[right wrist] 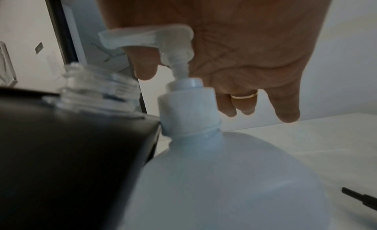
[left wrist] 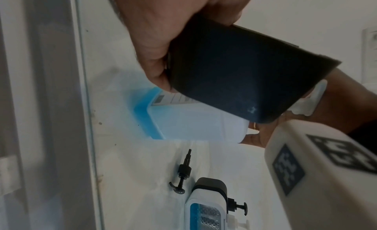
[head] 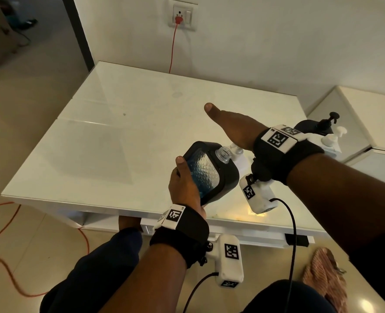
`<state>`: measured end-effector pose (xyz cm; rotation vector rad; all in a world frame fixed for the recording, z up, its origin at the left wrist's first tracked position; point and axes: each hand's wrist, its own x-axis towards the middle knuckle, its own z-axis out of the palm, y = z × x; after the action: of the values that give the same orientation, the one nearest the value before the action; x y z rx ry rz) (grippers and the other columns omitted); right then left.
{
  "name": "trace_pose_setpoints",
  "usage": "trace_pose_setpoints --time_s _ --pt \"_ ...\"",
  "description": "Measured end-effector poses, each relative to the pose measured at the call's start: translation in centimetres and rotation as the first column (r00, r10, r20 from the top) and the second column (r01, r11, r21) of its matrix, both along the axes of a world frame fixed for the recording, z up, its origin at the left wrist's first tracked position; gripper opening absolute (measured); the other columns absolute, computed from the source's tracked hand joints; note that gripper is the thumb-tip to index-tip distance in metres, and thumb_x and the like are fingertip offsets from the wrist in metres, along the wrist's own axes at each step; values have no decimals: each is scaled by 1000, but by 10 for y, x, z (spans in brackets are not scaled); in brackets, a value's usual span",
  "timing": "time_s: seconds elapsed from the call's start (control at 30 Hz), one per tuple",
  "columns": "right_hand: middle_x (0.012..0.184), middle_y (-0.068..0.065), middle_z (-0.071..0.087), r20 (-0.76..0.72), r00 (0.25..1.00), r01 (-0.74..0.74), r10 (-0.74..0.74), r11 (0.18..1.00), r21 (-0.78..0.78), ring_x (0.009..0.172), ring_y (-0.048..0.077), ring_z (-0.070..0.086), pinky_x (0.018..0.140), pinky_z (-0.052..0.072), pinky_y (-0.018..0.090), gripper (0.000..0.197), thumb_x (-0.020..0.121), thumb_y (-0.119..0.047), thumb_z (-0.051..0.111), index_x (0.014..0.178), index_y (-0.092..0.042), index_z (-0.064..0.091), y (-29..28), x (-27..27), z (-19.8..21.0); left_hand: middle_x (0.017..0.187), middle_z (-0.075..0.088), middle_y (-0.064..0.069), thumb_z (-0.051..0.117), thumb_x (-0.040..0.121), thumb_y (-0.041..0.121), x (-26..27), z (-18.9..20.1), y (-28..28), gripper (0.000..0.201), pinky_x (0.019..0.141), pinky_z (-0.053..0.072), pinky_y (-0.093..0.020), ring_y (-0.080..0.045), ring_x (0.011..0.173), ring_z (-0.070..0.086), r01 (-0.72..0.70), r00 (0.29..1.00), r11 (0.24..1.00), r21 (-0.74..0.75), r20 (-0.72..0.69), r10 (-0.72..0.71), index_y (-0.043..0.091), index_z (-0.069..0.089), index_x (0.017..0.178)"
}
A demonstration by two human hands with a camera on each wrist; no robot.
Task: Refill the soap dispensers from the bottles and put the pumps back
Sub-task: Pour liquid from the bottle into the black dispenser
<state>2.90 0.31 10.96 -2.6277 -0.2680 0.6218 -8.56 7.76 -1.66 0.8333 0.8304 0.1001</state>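
L hand [head: 185, 185] grips a black-cased soap dispenser w/ clear textured window & blue liquid [head: 209, 171], fingers wrapped round its lower body, thumb up along the side; dispenser is lifted off the glossy white worktop [head: 110, 123] and tilted, its clear threaded neck [head: 223, 153] open, no pump on it. In L wrist view the same hand [left wrist: 163, 40] clamps the dark casing [left wrist: 234, 75] from above. R hand [head: 232, 126] sits over the white pump head [right wrist: 149, 36] of a white translucent plastic refill bottle [right wrist: 234, 177], palm down on the pump; thumb sticks out straight, fingers [right wrist: 285, 104] mostly extended & apart, 1 finger curls under the nozzle, gold ring on 1 finger. Can't tell whether the palm presses the pump or only rests on it. Bottle stands on worktop just beside the tilted dispenser, neck of dispenser near the pump nozzle. L wrist view shows blue liquid low in the bottle [left wrist: 183, 120], blurred. On worktop nearer the R edge: loose black pump w/ dip tube [left wrist: 181, 173] lying flat, and just beside it a 2nd dispenser, white & black w/ blue window [left wrist: 206, 209], black pump fitted. Both wrists carry black straps w/ white marker-tagged camera units [head: 230, 258], black cables trailing. Red cable [head: 173, 48] runs down the wall from a socket behind the worktop.
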Motion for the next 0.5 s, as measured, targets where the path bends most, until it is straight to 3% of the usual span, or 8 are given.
trace_pose_setpoints --time_s 0.2,0.37,0.5 --pt "168 0 19 13 1000 20 -21 1000 6 154 21 18 122 11 43 101 86 -87 14 162 -20 17 -3 4 -11 130 67 -6 41 101 71 -1 3 -2 36 101 57 -58 -35 117 66 -13 1000 1000 -10 8 13 41 61 101" --pt "168 2 20 32 998 52 -52 999 4 153 26 21 121 15 44 101 88 -86 17 162 -18 14 -6 2 -12 126 69 -4 42 101 71 -2 6 -2 36 101 56 -58 -34 116 67 -9 1000 1000 1 17 9 41 63 99" --pt "168 7 19 29 999 34 -33 999 -34 153 32 19 121 13 52 105 83 -90 12 163 -21 7 -6 5 -8 125 70 -2 45 100 71 -5 7 -4 37 102 56 -58 -33 116 67 -14 1000 1000 11 18 14 40 65 101"
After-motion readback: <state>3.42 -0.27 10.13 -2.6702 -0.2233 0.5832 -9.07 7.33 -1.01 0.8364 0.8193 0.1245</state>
